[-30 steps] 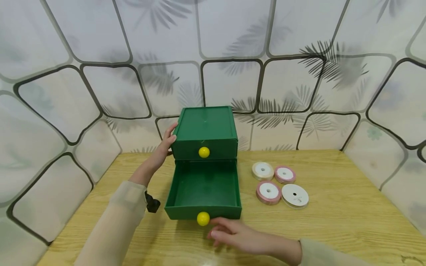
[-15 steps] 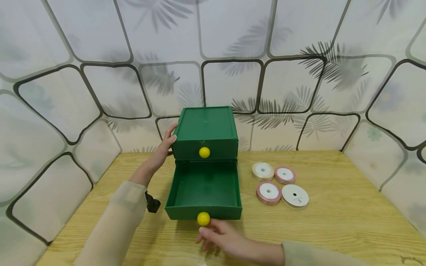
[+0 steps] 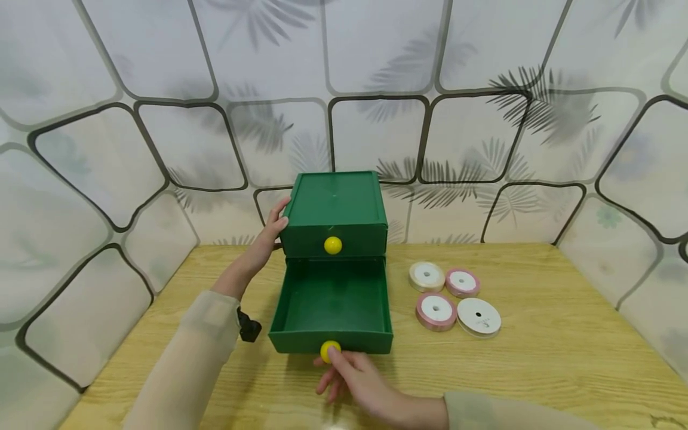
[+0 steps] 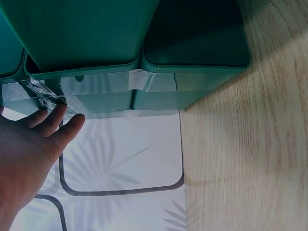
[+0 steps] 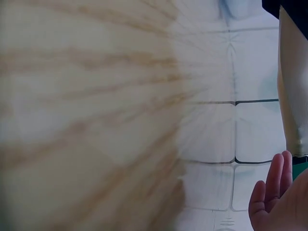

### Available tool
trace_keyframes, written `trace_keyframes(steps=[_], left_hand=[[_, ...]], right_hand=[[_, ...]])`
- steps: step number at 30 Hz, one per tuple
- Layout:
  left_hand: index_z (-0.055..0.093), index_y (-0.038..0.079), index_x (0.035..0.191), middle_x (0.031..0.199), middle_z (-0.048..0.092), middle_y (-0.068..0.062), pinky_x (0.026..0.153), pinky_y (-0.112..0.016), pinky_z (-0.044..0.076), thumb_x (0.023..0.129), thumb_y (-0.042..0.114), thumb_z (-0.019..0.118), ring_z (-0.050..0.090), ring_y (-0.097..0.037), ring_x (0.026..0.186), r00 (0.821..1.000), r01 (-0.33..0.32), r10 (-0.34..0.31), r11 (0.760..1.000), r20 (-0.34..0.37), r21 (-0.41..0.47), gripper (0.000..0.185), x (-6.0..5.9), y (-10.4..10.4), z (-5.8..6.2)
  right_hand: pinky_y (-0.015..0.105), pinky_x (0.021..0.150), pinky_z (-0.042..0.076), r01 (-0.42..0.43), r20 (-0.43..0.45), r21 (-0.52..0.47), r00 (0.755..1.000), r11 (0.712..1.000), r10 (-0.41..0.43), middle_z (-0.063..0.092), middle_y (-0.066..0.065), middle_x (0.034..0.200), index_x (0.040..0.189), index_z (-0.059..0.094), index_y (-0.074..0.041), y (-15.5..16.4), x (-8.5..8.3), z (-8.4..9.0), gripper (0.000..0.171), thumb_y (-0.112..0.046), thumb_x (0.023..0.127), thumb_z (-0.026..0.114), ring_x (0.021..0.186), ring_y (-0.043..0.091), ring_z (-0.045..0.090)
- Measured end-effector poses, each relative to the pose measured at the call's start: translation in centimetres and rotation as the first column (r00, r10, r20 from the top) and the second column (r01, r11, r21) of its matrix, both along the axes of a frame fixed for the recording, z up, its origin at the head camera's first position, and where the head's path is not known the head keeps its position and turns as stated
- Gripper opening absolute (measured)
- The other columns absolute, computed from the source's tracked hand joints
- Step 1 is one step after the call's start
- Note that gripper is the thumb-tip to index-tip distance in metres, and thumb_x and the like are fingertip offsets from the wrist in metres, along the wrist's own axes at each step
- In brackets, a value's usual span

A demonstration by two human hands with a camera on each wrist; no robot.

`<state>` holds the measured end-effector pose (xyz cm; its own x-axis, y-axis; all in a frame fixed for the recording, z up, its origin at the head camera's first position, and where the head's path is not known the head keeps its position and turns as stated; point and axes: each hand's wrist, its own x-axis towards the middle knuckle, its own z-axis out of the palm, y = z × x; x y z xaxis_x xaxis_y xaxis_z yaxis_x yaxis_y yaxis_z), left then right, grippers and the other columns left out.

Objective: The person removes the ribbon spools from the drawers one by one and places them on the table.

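A green two-drawer box (image 3: 334,206) stands on the wooden table (image 3: 537,352) against the back wall. Its lower drawer (image 3: 331,307) is pulled out and looks empty; the upper drawer is in, with a yellow knob (image 3: 332,245). My left hand (image 3: 269,236) rests with straight fingers on the box's left side; its fingers (image 4: 57,122) touch the taped back corner in the left wrist view. My right hand (image 3: 352,376) lies in front of the lower drawer, one fingertip touching that drawer's yellow knob (image 3: 328,349). In the right wrist view only the fingers (image 5: 274,192) show.
Several ribbon spools (image 3: 454,295), pink and cream, lie flat on the table to the right of the drawer. A patterned wall (image 3: 484,119) closes off the back and both sides. A small black object (image 3: 248,327) hangs at my left sleeve.
My right hand has slid left and forward from the table in front of the drawer until a fingertip reaches the lower knob. The left hand and drawer have stayed put.
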<state>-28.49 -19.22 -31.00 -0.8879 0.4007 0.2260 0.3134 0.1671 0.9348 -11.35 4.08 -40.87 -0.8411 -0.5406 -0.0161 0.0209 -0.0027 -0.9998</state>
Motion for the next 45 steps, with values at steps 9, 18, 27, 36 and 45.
trace_keyframes(steps=[9, 18, 27, 36, 45], left_hand=[[0.0, 0.027, 0.157, 0.16, -0.009, -0.002, 0.105, -0.067, 0.019, 0.099, 0.052, 0.03, 0.009, -0.039, 0.143, 1.0, -0.011, 0.011, 1.0, -0.02, -0.002, 0.07, -0.9, -0.3, -1.0], [0.003, 0.029, 0.157, 0.16, -0.008, -0.001, 0.105, -0.066, 0.02, 0.099, 0.051, 0.03, 0.01, -0.04, 0.143, 0.999, -0.014, 0.013, 1.0, -0.035, -0.008, 0.068, -0.8, -0.2, -1.0], [0.003, 0.031, 0.157, 0.16, -0.008, 0.0, 0.104, -0.067, 0.021, 0.099, 0.05, 0.029, 0.01, -0.039, 0.143, 0.999, -0.018, 0.018, 1.0, -0.028, -0.011, 0.067, -0.9, -0.2, -1.0], [0.001, 0.028, 0.157, 0.16, -0.008, 0.0, 0.104, -0.067, 0.02, 0.099, 0.052, 0.03, 0.01, -0.039, 0.143, 1.0, -0.012, 0.011, 1.0, -0.027, -0.012, 0.07, -0.9, -0.2, -1.0], [0.002, 0.03, 0.157, 0.16, -0.008, 0.0, 0.104, -0.067, 0.021, 0.099, 0.051, 0.029, 0.012, -0.04, 0.143, 0.999, -0.021, 0.02, 1.0, -0.036, -0.013, 0.067, -0.7, -0.2, -1.0]], right_hand=[[0.024, 0.056, 0.048, 0.035, 0.034, -0.069, 0.999, 0.997, -0.032, 0.068, 0.022, 0.077, 0.105, 0.061, 0.017, -0.5, -0.2, 0.0, 0.051, -0.03, 0.106, 0.039, 0.056, 0.011, 0.057], [0.026, 0.055, 0.046, 0.109, -0.003, -0.071, 0.994, 0.991, -0.11, 0.067, 0.017, 0.069, 0.095, 0.063, 0.015, -0.9, -1.6, 0.5, 0.052, -0.032, 0.105, 0.042, 0.051, 0.013, 0.056], [0.026, 0.055, 0.042, 0.187, -0.046, -0.041, 0.981, 0.981, -0.189, 0.067, 0.012, 0.067, 0.092, 0.065, 0.013, -0.9, -3.9, 0.9, 0.054, -0.035, 0.105, 0.042, 0.05, 0.013, 0.055], [0.024, 0.053, 0.039, 0.234, -0.065, -0.046, 0.969, 0.971, -0.237, 0.068, 0.012, 0.068, 0.092, 0.064, 0.014, -1.1, -6.0, 0.6, 0.056, -0.035, 0.105, 0.041, 0.051, 0.015, 0.056], [0.026, 0.051, 0.037, 0.277, -0.038, -0.06, 0.959, 0.959, -0.28, 0.068, 0.009, 0.067, 0.093, 0.065, 0.014, -1.2, -7.6, 0.8, 0.056, -0.036, 0.105, 0.042, 0.05, 0.014, 0.057]])
